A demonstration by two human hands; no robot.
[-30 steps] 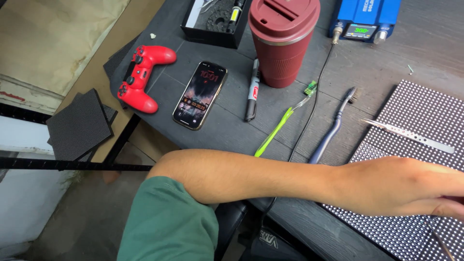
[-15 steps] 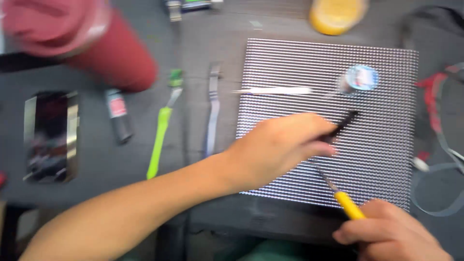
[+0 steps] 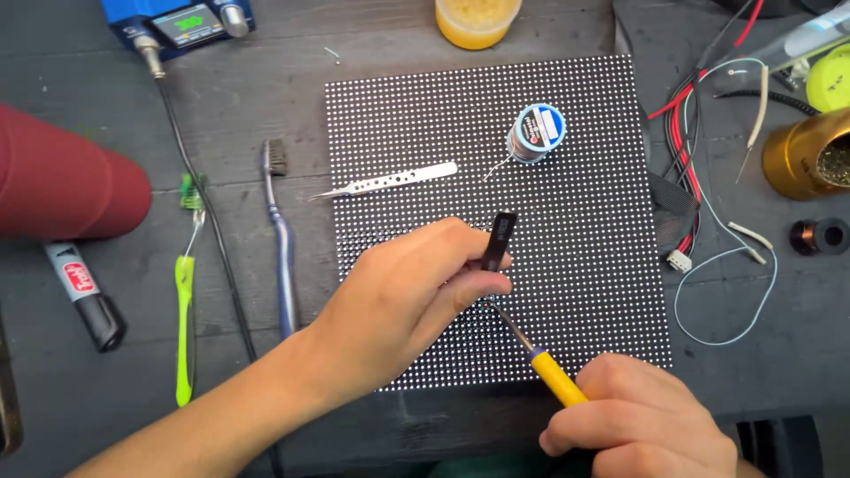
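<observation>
Head view: black square LED matrix panel with a white dot grid [image 3: 575,221] is lying flat on the dark grey wooden bench [image 3: 248,106], centre frame. Left hand [image 3: 403,305] is resting on the panel's lower-left area, fingers pinching a small black flat tool [image 3: 498,241] that is sticking up and tilting slightly right above the thumb. Right hand [image 3: 642,429] is sitting at the panel's lower right edge, closed around a yellow-handled soldering iron [image 3: 556,376]; its thin metal tip is pointing up-left and ending right under the left fingertips, on or just over the panel surface, can't tell which. Hands are sitting close together, not touching. On the panel's upper half: silver perforated tweezers [image 3: 385,183] are lying across the left edge, tip hanging off onto the bench; small solder spool with a blue-white label [image 3: 536,134] is standing upper centre. Left of the panel: blue-handled brush [image 3: 282,243], lime-green plastic tool [image 3: 184,301], black marker with red label [image 3: 84,296], dark red tumbler [image 3: 66,186] lying at frame edge. Top: blue soldering station [image 3: 177,19], yellow jar [image 3: 476,18]. Right of the panel: loose red, black and white wires [image 3: 699,177], brass-coloured tip-cleaner pot [image 3: 810,155].
</observation>
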